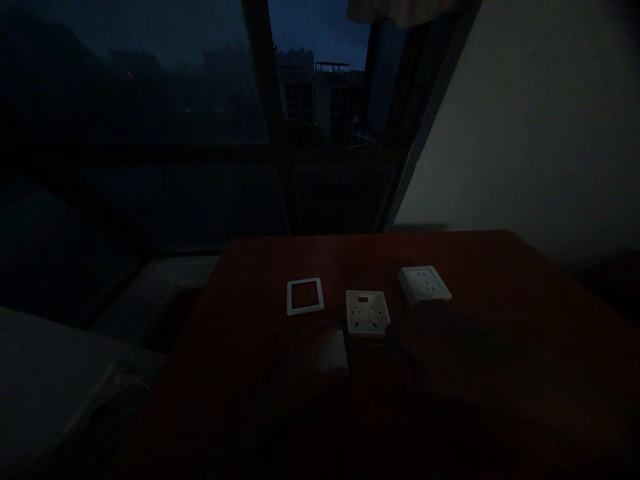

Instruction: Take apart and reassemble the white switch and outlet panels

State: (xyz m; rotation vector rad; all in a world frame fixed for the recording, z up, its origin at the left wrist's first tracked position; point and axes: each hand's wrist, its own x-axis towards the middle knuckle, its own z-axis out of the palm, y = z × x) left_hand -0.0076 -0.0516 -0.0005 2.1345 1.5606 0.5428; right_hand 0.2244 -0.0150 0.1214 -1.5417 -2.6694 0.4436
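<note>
The room is very dark. Three white parts lie on a red-brown table (500, 267): an empty square frame (305, 296), a socket insert (367, 312) with a small red mark, and a socket plate (424, 283) to its right. My left hand (307, 347) is a dim shape just in front of the insert, its fingers seemingly curled round a white piece (333, 353). My right hand (420, 330) reaches in from the right as a dark mass, its tip beside the insert's right edge and below the socket plate. Its fingers cannot be made out.
A large window (200, 100) with dark frames looks out on buildings at dusk. A pale wall (540, 133) rises at the right. Left of the table is a grey ledge or cushion (160, 287), and something wrapped in clear plastic (113, 393) lies at the lower left.
</note>
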